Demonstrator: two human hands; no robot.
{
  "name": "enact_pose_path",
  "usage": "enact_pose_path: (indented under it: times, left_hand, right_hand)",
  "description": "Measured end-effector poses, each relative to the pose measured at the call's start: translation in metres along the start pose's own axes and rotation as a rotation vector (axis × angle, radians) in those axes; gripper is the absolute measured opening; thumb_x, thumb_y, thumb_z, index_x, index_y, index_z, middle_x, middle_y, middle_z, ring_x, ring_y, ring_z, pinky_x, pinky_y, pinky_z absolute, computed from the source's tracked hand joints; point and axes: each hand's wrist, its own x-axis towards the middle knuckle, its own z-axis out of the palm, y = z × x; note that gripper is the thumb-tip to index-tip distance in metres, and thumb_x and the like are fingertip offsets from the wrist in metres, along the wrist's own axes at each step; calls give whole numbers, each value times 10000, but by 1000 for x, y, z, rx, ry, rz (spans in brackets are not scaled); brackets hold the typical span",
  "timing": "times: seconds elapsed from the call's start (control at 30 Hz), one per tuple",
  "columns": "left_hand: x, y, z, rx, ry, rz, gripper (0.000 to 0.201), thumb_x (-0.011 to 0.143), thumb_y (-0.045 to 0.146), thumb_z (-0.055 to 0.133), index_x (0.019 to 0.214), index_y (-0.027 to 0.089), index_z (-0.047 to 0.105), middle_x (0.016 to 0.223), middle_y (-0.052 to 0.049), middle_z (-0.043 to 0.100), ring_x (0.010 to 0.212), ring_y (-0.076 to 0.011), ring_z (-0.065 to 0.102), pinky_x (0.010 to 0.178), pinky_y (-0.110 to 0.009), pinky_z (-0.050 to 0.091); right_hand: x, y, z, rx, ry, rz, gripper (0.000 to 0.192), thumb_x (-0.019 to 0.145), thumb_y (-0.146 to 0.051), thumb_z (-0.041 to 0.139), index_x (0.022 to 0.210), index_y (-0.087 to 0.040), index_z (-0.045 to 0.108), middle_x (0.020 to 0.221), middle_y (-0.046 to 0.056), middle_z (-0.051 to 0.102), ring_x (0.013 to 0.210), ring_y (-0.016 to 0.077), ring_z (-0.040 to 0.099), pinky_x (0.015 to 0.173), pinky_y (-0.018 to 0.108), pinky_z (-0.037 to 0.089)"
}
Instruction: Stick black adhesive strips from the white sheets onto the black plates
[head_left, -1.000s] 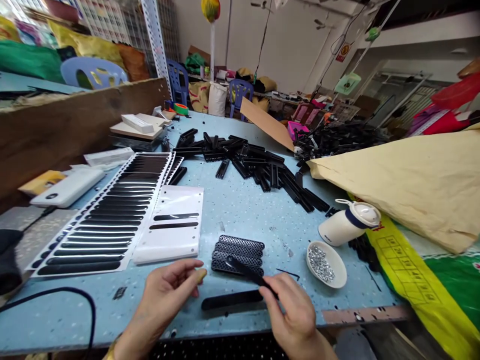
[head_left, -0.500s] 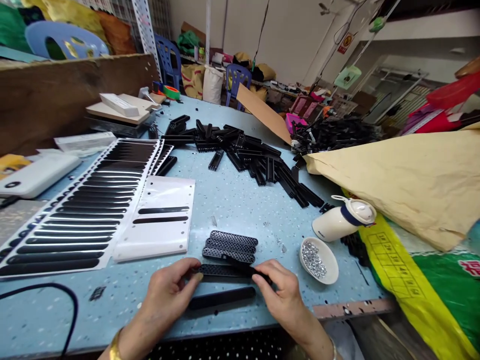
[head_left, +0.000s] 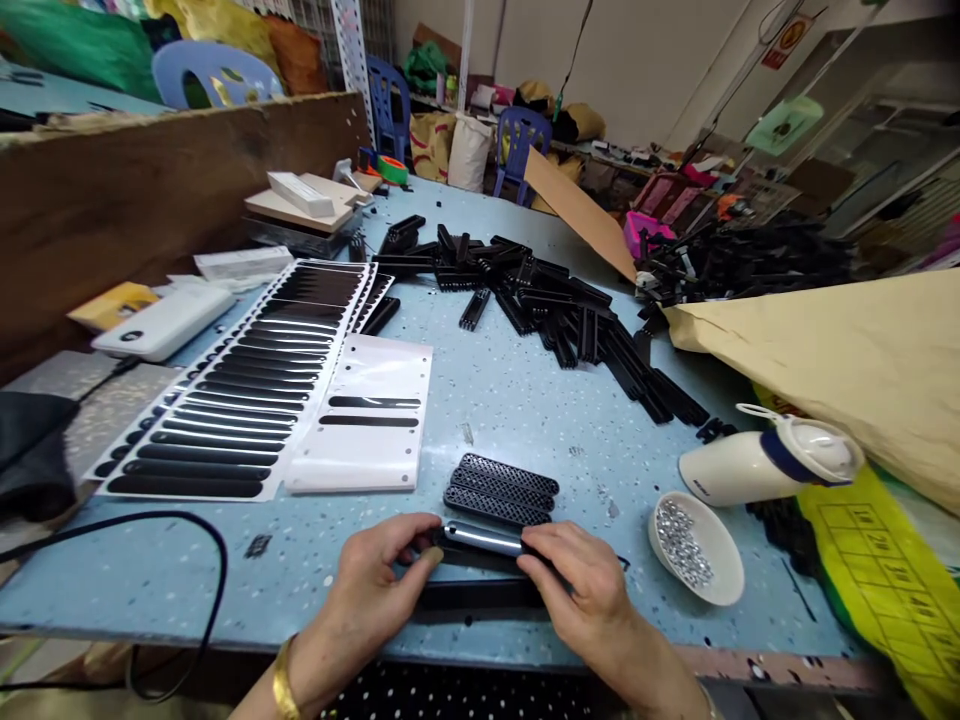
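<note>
Bench stock, as lying now.

In hand: one black strip [head_left: 480,540], glossy on its upper face, gripped at both ends; left hand [head_left: 382,580] pinched shut on the left end, right hand [head_left: 581,590] closed over the right end. Held low over the near edge of the blue table [head_left: 495,400], just behind a second long black piece [head_left: 480,597] lying flat beneath the hands.

Just beyond the hands: small stack of perforated black grilles [head_left: 501,490], a few pieces, neatly overlapped. Looks like the finished lot, judged only by its tidy stacking.

Left of centre: white backing sheet [head_left: 367,415], nearly stripped, two black stickers left on it. Beside it, overlapping full sheets of black stickers [head_left: 247,400], rows largely untouched.

Far centre: loose heap of black plastic parts [head_left: 540,300]; further heap [head_left: 742,265] at the far right behind the brown paper [head_left: 847,360]. Large supply, apparently unprocessed.

Right of hands: white dish [head_left: 697,545] of small shiny bits; white bottle [head_left: 772,465] lying on its side, just behind the dish.

Left edge: white box [head_left: 161,320], black cable [head_left: 150,540] looping along the near edge, wooden board [head_left: 150,190] standing as a partition.

Progress, by estimate: early. Few pieces stacked, one in hand, one sheet almost used, several sheets and both heaps remaining. Whether the strip in hand already carries its sticker: glossy face suggests so, not certain.
</note>
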Motion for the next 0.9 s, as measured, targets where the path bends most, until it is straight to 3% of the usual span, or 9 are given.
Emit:
enact_pose_path:
  times: [0.2,0.9]
  left_hand:
    - [-2,3,-1,-35,2,-17,200,802,225,588,945,176,718,754,-26,761,593,-141,687,585,-260,594]
    - [-4,1,1,-34,2,-49,199,821,249,588,959,179,713,778,-27,760,595,-141,681,594,-284,596]
  right_hand:
    - [3,1,0,-22,-10,-61,191,860,-77,613,1024,-122,701,908,110,744,754,227,681,664,381,573]
    - [2,0,5,-15,-70,-11,168,887,-85,590,1010,-143,688,924,89,733,790,219,670,718,386,525]
